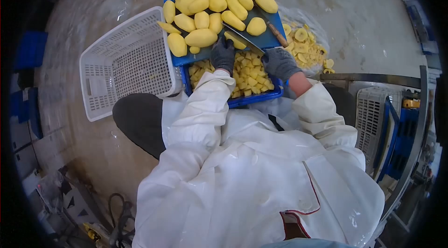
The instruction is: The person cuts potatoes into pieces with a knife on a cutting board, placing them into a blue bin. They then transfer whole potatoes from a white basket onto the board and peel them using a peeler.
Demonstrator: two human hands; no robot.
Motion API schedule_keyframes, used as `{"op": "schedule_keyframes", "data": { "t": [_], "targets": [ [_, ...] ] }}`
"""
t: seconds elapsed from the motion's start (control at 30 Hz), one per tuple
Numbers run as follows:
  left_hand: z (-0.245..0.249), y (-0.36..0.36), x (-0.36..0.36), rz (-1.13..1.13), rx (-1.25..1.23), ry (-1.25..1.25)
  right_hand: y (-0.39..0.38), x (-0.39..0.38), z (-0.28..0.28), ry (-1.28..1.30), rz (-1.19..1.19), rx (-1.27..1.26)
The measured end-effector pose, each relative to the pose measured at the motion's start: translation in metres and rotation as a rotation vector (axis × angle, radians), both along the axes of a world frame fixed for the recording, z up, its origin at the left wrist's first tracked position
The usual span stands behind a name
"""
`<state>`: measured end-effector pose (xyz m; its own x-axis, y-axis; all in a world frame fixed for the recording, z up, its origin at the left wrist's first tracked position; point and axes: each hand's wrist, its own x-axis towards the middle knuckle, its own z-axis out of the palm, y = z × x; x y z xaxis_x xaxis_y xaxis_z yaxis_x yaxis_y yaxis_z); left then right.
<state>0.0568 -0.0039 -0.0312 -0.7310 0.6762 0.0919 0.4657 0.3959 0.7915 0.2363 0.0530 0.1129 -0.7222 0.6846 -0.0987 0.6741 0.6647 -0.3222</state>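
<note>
My right hand (280, 63), in a grey glove, is closed round the handle of a knife (243, 39). Its blade slants up and left across a peeled potato piece (234, 41) at the near edge of the blue cutting board (179, 60). Against the left end of that piece, my left hand (222, 54), in a dark glove, has its fingers bent, gripping it. Several whole peeled potatoes (201, 37) lie farther up the board. Diced potato (249, 74) fills the blue bin (259, 99) just below both hands.
A second knife with a wooden handle (278, 35) lies on the board's right side. At left stands a white perforated basket (135, 57). Potato scraps (303, 45) sit on clear plastic at right. A metal frame (373, 78) with white and blue crates is farther right.
</note>
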Motion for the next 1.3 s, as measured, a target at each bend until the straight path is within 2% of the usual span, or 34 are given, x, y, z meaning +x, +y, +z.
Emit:
{"op": "schedule_keyframes", "data": {
  "t": [0.1, 0.17, 0.23, 0.37, 0.47, 0.63, 0.7, 0.83, 0.87, 0.97, 1.1, 1.23, 1.3],
  "targets": [
    [0.003, 0.000, -0.002, -0.031, 0.009, -0.044, 0.008, -0.010, -0.032, -0.169, -0.002, -0.077],
    [0.017, -0.005, -0.003, -0.066, -0.015, -0.106, 0.008, -0.002, -0.085, -0.001, 0.020, 0.019],
    [0.018, -0.006, -0.005, -0.065, 0.019, -0.099, 0.007, 0.007, -0.097, 0.084, 0.019, 0.065],
    [0.015, -0.007, -0.005, -0.086, 0.123, -0.107, -0.007, 0.030, -0.096, 0.161, -0.021, 0.072],
    [0.023, -0.009, -0.002, -0.136, 0.033, -0.015, -0.012, 0.037, -0.094, 0.149, -0.027, 0.082],
    [0.046, -0.020, 0.001, -0.113, 0.090, 0.246, 0.005, 0.022, -0.058, -0.073, -0.017, -0.023],
    [0.063, -0.023, -0.003, -0.078, 0.179, 0.383, 0.013, 0.021, -0.064, -0.040, 0.016, 0.005],
    [0.113, -0.010, -0.040, -0.634, 0.127, 0.790, 0.020, 0.027, -0.060, -0.020, 0.058, 0.037],
    [0.104, -0.001, -0.057, -0.769, 0.135, 0.754, 0.021, 0.029, -0.056, -0.028, 0.068, 0.043],
    [0.135, 0.009, -0.072, -1.054, 0.049, 0.663, 0.025, 0.033, -0.052, -0.057, 0.091, 0.053],
    [0.111, 0.036, -0.078, -1.415, -0.108, 0.417, 0.037, 0.033, -0.059, -0.049, 0.151, 0.072],
    [0.091, 0.039, -0.076, -1.335, -0.113, 0.330, 0.052, 0.032, -0.064, 0.046, 0.282, 0.213],
    [0.091, 0.038, -0.075, -1.346, -0.108, 0.382, 0.048, 0.034, -0.052, -0.025, 0.248, 0.203]
  ]
}}
